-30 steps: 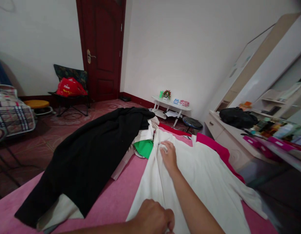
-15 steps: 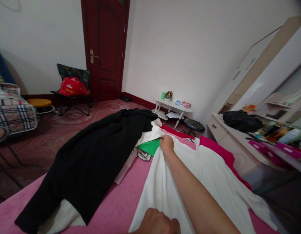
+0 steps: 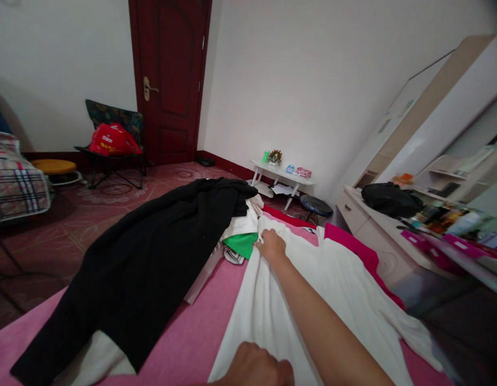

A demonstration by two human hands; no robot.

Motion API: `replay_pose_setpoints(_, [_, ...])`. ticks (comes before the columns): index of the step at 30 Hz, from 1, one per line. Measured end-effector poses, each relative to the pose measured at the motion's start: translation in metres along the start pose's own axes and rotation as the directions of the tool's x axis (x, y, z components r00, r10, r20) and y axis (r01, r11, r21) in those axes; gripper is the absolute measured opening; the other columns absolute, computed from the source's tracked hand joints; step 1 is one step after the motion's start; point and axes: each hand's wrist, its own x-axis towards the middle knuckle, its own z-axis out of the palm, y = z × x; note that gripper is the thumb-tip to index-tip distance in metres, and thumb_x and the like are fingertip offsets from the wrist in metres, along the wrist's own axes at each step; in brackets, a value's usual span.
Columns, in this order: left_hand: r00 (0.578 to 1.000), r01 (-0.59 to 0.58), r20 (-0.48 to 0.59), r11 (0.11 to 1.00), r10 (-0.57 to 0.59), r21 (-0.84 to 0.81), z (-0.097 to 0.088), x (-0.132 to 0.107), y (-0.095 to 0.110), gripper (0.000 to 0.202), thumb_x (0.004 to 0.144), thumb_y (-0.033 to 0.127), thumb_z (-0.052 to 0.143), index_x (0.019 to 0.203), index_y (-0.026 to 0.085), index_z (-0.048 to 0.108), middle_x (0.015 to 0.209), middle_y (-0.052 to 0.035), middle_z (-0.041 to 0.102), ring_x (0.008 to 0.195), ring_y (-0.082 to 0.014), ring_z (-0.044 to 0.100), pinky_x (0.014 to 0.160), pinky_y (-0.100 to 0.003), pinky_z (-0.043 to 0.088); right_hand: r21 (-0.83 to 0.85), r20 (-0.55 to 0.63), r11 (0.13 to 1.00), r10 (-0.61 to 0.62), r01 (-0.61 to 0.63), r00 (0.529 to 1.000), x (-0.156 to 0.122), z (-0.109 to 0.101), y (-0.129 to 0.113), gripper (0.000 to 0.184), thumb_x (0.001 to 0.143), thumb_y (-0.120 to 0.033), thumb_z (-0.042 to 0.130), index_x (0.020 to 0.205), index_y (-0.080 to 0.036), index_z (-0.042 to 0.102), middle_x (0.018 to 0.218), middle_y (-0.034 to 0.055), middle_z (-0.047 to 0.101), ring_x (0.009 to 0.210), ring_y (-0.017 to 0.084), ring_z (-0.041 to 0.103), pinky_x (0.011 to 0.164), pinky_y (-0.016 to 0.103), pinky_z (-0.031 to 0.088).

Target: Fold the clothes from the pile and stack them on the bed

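Note:
A white long-sleeved top [image 3: 336, 279] lies spread over the pink bedding [image 3: 210, 327]. My right hand [image 3: 272, 245] reaches across it, fingers closed on its far left edge, where the cloth is drawn into folds. Down at the bottom of the view, my left hand [image 3: 258, 365] is closed in a fist on the near part of the same top; its fingertips are hidden. Beside them on the left lies a black garment [image 3: 160, 252] with a pale patch of cloth under its near end. A green cloth [image 3: 242, 244] and a striped cloth [image 3: 233, 255] peek out between the two garments.
A magenta cloth [image 3: 353, 244] lies beyond the white top. Past the bed stand a low white table [image 3: 280, 172] and a round stool [image 3: 316, 205]. To the right is a dresser [image 3: 361, 217] with a black bag [image 3: 391, 200]. A folding chair [image 3: 111, 115] holds a red bag [image 3: 113, 140].
My right hand has shifted slightly along the white top's edge, its fingers still closed on the cloth. My left hand stays almost in place. The whole view has moved a little.

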Motion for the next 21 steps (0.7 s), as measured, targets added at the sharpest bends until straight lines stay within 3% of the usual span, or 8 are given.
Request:
replay_pose_setpoints(3, [1.0, 0.002, -0.002, 1.0, -0.002, 0.017, 0.002, 0.001, -0.002, 0.031, 0.09, 0.047, 0.048, 0.103, 0.026, 0.067, 0.085, -0.0065, 0.074, 0.076, -0.0286, 0.071, 0.063, -0.035, 0.055, 0.107, -0.066, 0.986, 0.137, -0.129, 0.988, 0.011, -0.007, 0.014, 0.005, 0.066, -0.018, 0.065, 0.067, -0.018, 0.061, 0.09, 0.0102, 0.067, 0.104, 0.028, 0.059, 0.092, 0.037, 0.042])
replay_pose_setpoints(5, [1.0, -0.014, -0.017, 1.0, 0.015, 0.019, 0.003, 0.001, -0.003, 0.027, 0.089, 0.044, 0.051, 0.102, 0.027, 0.067, 0.084, -0.0052, 0.074, 0.076, -0.0273, 0.071, 0.063, -0.032, 0.054, 0.207, -0.102, 0.951, 0.255, -0.23, 0.962, 0.019, -0.016, 0.032, 0.006, 0.073, -0.019, 0.058, 0.067, -0.017, 0.059, 0.082, 0.0114, 0.066, 0.102, 0.03, 0.06, 0.087, 0.039, 0.047])
replay_pose_setpoints(10, [0.999, -0.033, -0.033, 0.999, 0.033, 0.008, -0.002, -0.003, 0.0, 0.017, 0.086, 0.034, 0.057, 0.098, 0.027, 0.067, 0.082, -0.0018, 0.074, 0.074, -0.0231, 0.071, 0.062, -0.027, 0.052, 0.527, 0.003, 0.739, 0.493, -0.42, 0.87, 0.017, -0.026, 0.072, 0.006, 0.075, -0.014, 0.054, 0.08, -0.015, 0.056, 0.061, 0.0033, 0.062, 0.07, 0.021, 0.066, 0.063, 0.033, 0.057])
replay_pose_setpoints(16, [0.995, -0.051, -0.083, 0.998, 0.047, -0.047, 0.001, -0.002, -0.002, 0.015, 0.084, 0.031, 0.059, 0.096, 0.027, 0.068, 0.08, 0.0014, 0.074, 0.072, -0.019, 0.07, 0.061, -0.022, 0.048, 0.748, 0.197, 0.479, 0.502, -0.46, 0.842, 0.016, -0.022, 0.079, 0.015, 0.069, -0.012, 0.064, 0.079, -0.017, 0.054, 0.056, 0.0004, 0.062, 0.053, 0.017, 0.062, 0.057, 0.035, 0.058])
replay_pose_setpoints(19, [0.994, -0.06, -0.103, 0.991, 0.048, -0.117, -0.002, -0.004, -0.004, 0.014, 0.081, 0.027, 0.062, 0.091, 0.027, 0.071, 0.072, 0.0025, 0.072, 0.068, -0.0158, 0.068, 0.06, -0.018, 0.044, 0.844, 0.199, 0.376, 0.444, -0.383, 0.874, 0.029, -0.028, 0.071, 0.015, 0.068, -0.011, 0.06, 0.081, -0.017, 0.055, 0.066, 0.0033, 0.066, 0.065, 0.02, 0.067, 0.067, 0.039, 0.059])
replay_pose_setpoints(21, [0.984, -0.118, -0.159, 0.958, 0.078, -0.261, -0.012, -0.008, -0.001, 0.016, 0.077, 0.018, 0.064, 0.088, 0.024, 0.073, 0.06, 0.0047, 0.065, 0.059, -0.0099, 0.062, 0.056, -0.014, 0.04, 0.905, 0.155, 0.31, 0.4, -0.292, 0.903, 0.04, -0.038, 0.066, 0.016, 0.068, -0.012, 0.055, 0.084, -0.018, 0.055, 0.076, 0.0041, 0.068, 0.079, 0.021, 0.068, 0.077, 0.038, 0.058])
